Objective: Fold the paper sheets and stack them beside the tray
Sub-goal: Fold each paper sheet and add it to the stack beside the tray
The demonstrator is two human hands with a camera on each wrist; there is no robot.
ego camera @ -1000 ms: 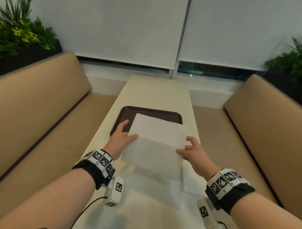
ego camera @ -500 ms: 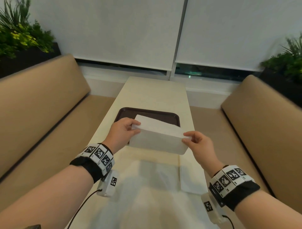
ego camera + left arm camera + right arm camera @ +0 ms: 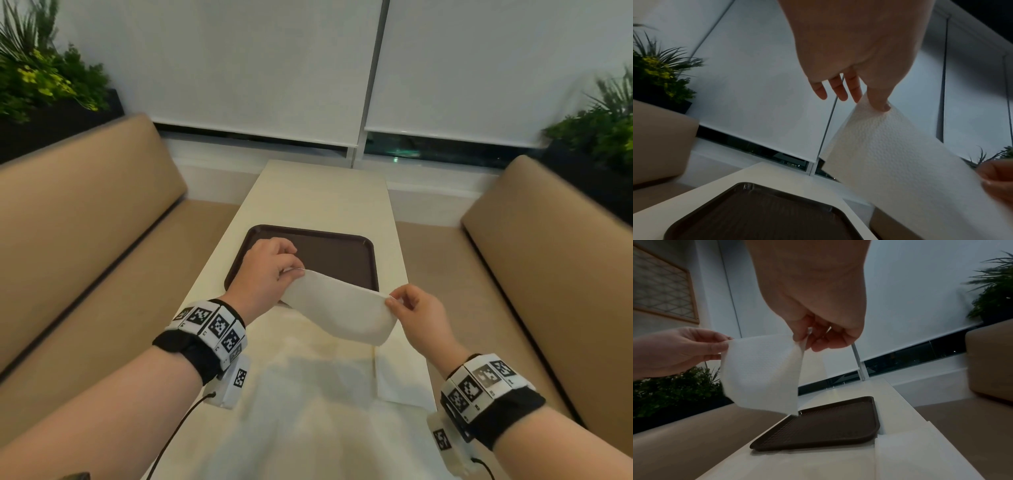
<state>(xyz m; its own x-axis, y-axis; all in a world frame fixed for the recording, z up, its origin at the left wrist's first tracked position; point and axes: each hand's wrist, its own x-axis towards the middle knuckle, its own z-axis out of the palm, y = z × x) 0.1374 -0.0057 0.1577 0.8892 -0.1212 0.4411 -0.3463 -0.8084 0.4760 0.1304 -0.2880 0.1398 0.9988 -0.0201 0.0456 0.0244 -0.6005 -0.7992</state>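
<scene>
A white paper sheet point(image 3: 339, 311) hangs doubled over in the air above the table, in front of the dark brown tray point(image 3: 339, 255). My left hand point(image 3: 270, 270) pinches its upper left corner point(image 3: 877, 107) between thumb and finger. My right hand point(image 3: 411, 308) pinches the upper right corner point(image 3: 801, 340). The fold sags below both hands. Another white sheet point(image 3: 400, 377) lies flat on the table near the tray's right front corner, and more white paper point(image 3: 308, 411) covers the table under my arms. In the right wrist view the tray point(image 3: 828, 426) is bare.
The narrow cream table point(image 3: 322, 198) runs away from me towards a window with white blinds point(image 3: 257, 68). Tan benches point(image 3: 78, 212) flank it on both sides point(image 3: 555, 246). Planters with green plants point(image 3: 41, 85) stand behind each bench.
The sheet was open and held near the table; both hands lifted it, brought its edges together and now hold it doubled, higher and over the tray's front edge.
</scene>
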